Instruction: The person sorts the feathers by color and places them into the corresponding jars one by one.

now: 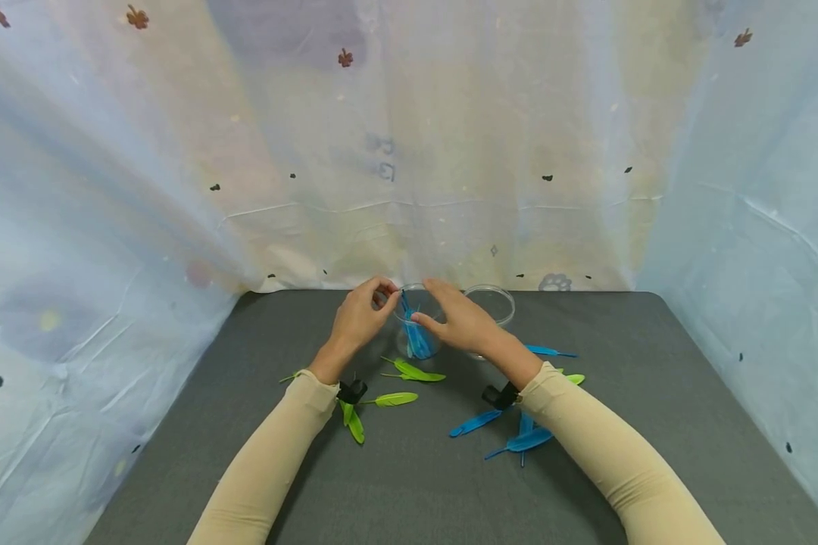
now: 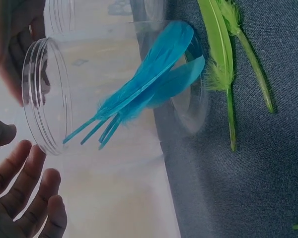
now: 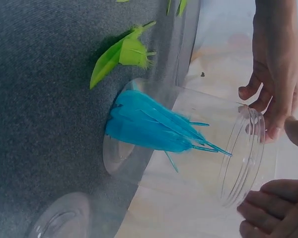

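A clear plastic jar [image 1: 419,303] stands near the table's back edge with several blue feathers [image 3: 151,121] inside, their quills toward the open mouth. My left hand [image 1: 361,314] is at the left side of its rim, fingers relaxed; in the left wrist view the fingertips [image 2: 37,153] come right at the threaded rim [image 2: 44,96]. On the other side, my right hand [image 1: 463,318] has its thumb in front of the jar and its fingers beside the rim, loosely bent. Neither hand shows a feather between its fingers.
A second clear jar [image 1: 514,306] stands right of the first, partly behind the right hand. Several green feathers [image 1: 395,399] lie on the grey table [image 1: 409,484] at the left and middle, several blue feathers [image 1: 528,439] around the right forearm. A patterned curtain [image 1: 450,189] hangs behind.
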{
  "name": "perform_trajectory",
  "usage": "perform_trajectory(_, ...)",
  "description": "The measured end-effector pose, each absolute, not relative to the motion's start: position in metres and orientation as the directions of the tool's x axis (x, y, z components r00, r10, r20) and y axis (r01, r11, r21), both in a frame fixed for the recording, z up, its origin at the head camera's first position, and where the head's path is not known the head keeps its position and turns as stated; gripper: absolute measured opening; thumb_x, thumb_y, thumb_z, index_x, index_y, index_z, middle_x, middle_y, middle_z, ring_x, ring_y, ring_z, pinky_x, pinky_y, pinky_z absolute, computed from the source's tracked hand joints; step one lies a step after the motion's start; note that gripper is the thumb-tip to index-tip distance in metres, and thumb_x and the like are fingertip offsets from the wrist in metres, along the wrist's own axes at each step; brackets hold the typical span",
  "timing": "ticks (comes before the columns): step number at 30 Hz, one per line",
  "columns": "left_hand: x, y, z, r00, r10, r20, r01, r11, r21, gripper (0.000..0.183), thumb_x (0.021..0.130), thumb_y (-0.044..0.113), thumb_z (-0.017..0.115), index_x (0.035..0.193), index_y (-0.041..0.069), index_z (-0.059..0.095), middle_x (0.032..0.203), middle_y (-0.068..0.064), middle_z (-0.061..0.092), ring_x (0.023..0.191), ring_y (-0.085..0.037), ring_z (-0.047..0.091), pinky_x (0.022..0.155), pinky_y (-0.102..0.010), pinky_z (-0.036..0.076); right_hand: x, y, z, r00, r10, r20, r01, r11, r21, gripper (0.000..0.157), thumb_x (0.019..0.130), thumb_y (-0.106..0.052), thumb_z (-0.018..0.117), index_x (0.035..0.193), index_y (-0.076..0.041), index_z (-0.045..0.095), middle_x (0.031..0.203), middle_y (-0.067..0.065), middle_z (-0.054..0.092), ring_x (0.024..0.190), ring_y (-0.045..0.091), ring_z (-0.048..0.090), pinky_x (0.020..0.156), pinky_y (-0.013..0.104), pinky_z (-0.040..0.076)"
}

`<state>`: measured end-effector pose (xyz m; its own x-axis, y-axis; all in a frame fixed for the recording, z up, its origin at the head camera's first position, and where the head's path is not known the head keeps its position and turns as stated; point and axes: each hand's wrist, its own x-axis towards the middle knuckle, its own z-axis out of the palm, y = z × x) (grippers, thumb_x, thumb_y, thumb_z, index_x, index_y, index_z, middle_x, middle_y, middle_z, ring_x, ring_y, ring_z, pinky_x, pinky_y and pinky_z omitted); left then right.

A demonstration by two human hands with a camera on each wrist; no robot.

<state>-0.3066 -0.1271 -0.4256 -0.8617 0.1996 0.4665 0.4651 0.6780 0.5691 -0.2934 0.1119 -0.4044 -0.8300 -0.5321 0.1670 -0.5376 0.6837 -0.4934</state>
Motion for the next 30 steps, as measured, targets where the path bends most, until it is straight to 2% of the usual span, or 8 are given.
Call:
perform_trajectory(3,-0.307,-0.125,-0.426,-0.853,0.218,0.475,0.478,0.692,0.541,0.021,0.109,0.031,0.068,0.121,0.015,0.072,0.113,-0.003,0.073,0.097,-0.022,0.068,0.075,-0.045,0.060,-0.290,0.115,-0.400,-0.818,-0.536,0.208,-0.560,0.662,-0.498,0.078,0.111,-0.045,0.061,0.170,-0.006,0.028,0.173,0.019,0.032,0.159,0.040,0.032,0.126,0.058,0.034)
perform_trajectory(7,-0.308,-0.123,-0.425,-0.848,0.249,0.467,0.486,0.717,0.500,0.027,0.108,0.034,0.068,0.126,0.014,0.071,0.125,-0.007,0.070,0.111,-0.029,0.066,0.088,-0.050,0.059,-0.286,0.123,-0.395,-0.798,-0.537,0.274,-0.595,0.628,-0.502,0.070,0.111,-0.041,0.063,0.168,-0.008,0.037,0.169,0.017,0.041,0.156,0.039,0.039,0.124,0.059,0.037)
perform_trajectory(11,-0.310,-0.120,-0.424,-0.847,0.293,0.444,0.493,0.745,0.450,0.038,0.108,0.037,0.069,0.137,0.013,0.068,0.139,-0.009,0.066,0.128,-0.032,0.062,0.106,-0.055,0.053,-0.282,0.134,-0.393,-0.766,-0.546,0.341,-0.639,0.582,-0.504,0.062,0.110,-0.034,0.066,0.164,-0.009,0.046,0.164,0.015,0.049,0.149,0.038,0.048,0.119,0.058,0.044)
perform_trajectory(14,-0.311,-0.117,-0.421,-0.850,0.339,0.403,0.500,0.760,0.415,0.050,0.108,0.042,0.067,0.148,0.012,0.062,0.150,-0.011,0.060,0.140,-0.034,0.056,0.116,-0.057,0.046,-0.279,0.144,-0.392,-0.744,-0.549,0.380,-0.665,0.552,-0.504,0.055,0.109,-0.028,0.069,0.158,-0.008,0.053,0.155,0.014,0.057,0.135,0.036,0.059,0.109,0.056,0.053)
perform_trajectory(17,-0.312,-0.114,-0.421,-0.862,0.379,0.337,0.494,0.777,0.390,0.062,0.109,0.048,0.063,0.159,0.012,0.052,0.161,-0.013,0.051,0.149,-0.036,0.048,0.122,-0.059,0.040,-0.274,0.157,-0.390,-0.727,-0.557,0.402,-0.683,0.526,-0.506,0.048,0.106,-0.022,0.072,0.149,-0.005,0.061,0.140,0.014,0.064,0.118,0.033,0.065,0.099,0.055,0.057)
perform_trajectory(21,-0.313,-0.112,-0.422,-0.874,0.409,0.263,0.482,0.801,0.356,0.075,0.109,0.055,0.059,0.166,0.010,0.041,0.171,-0.015,0.039,0.156,-0.037,0.039,0.126,-0.059,0.033,-0.265,0.174,-0.391,-0.707,-0.572,0.417,-0.704,0.509,-0.495,0.037,0.104,-0.018,0.075,0.138,-0.005,0.066,0.126,0.011,0.067,0.107,0.030,0.065,0.092,0.050,0.058)
perform_trajectory(30,-0.318,-0.107,-0.426,-0.883,0.435,0.173,0.468,0.836,0.286,0.096,0.105,0.070,0.051,0.171,0.007,0.024,0.178,-0.013,0.023,0.163,-0.034,0.024,0.134,-0.050,0.014,-0.239,0.209,-0.403,-0.724,-0.579,0.376,-0.682,0.518,-0.516,0.030,0.102,-0.018,0.077,0.131,-0.012,0.069,0.121,0.003,0.070,0.100,0.017,0.065,0.088,0.040,0.058)
